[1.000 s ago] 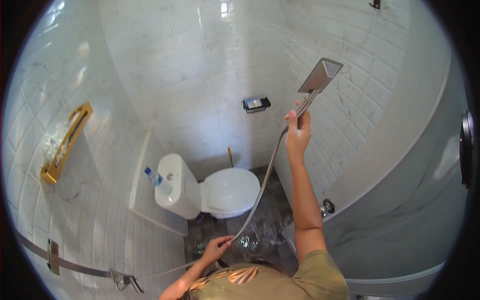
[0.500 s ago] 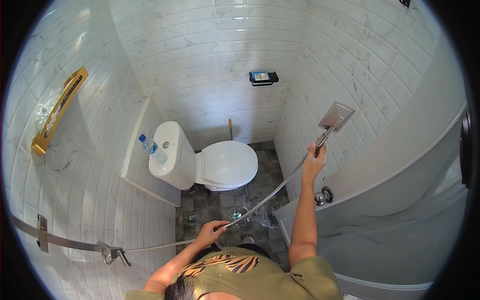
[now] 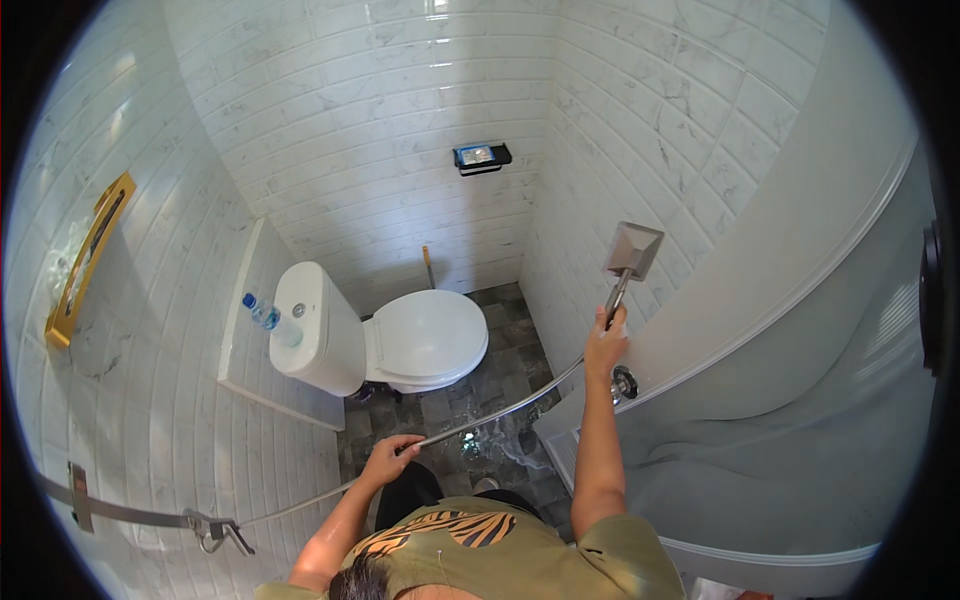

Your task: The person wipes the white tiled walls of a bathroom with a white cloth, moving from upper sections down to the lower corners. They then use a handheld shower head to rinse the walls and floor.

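Observation:
My right hand (image 3: 606, 343) grips the handle of a square, silver handheld shower head (image 3: 634, 249), raised in front of the open panelled door by the right wall. From its handle a silver hose (image 3: 515, 403) curves down to the left. My left hand (image 3: 392, 460) is closed round that hose, above the floor. Beyond my left hand the hose runs on to a metal bracket (image 3: 207, 527) at the left wall. The white toilet (image 3: 428, 336), lid down, stands ahead, with a clear plastic bottle (image 3: 270, 318) with a blue cap on its cistern.
A gold shelf (image 3: 92, 262) juts from the left wall. On the back wall hangs a black holder (image 3: 483, 158) with a blue packet. A door (image 3: 760, 420) with a round knob (image 3: 624, 384) curves along the right. Water glistens on the dark tiled floor (image 3: 500, 440).
The view has shifted, so the toilet and walls sit further left. My right hand and the shower head have come slightly lower and left; the head is now tilted differently. Both grips are kept.

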The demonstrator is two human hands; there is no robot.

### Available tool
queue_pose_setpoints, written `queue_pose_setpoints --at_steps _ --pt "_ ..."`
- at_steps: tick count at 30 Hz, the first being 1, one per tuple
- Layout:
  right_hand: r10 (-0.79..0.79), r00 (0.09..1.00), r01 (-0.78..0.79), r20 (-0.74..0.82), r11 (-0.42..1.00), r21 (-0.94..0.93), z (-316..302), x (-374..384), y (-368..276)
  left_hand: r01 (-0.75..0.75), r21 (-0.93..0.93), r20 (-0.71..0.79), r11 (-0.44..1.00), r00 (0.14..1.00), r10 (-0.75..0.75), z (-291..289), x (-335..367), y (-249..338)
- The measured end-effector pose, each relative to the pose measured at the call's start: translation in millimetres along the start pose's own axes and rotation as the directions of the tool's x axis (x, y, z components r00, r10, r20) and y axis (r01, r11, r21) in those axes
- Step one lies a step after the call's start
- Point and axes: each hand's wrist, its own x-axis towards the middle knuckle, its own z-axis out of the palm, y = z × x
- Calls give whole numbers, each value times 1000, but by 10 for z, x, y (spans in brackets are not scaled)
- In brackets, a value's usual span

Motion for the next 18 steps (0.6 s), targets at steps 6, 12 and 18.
queue_pose_setpoints --at_steps 6,12,18 --pt "-64 997 78 52 941 -330 119 28 8 47 -49 150 998 988 -40 -209 447 -312" --pt "-30 999 47 38 809 -585 159 120 -144 -15 22 418 1000 908 4 -446 975 -493" --pt "35 994 -79 -101 877 -474 275 55 -251 -90 7 580 996 812 69 -733 1357 -690"
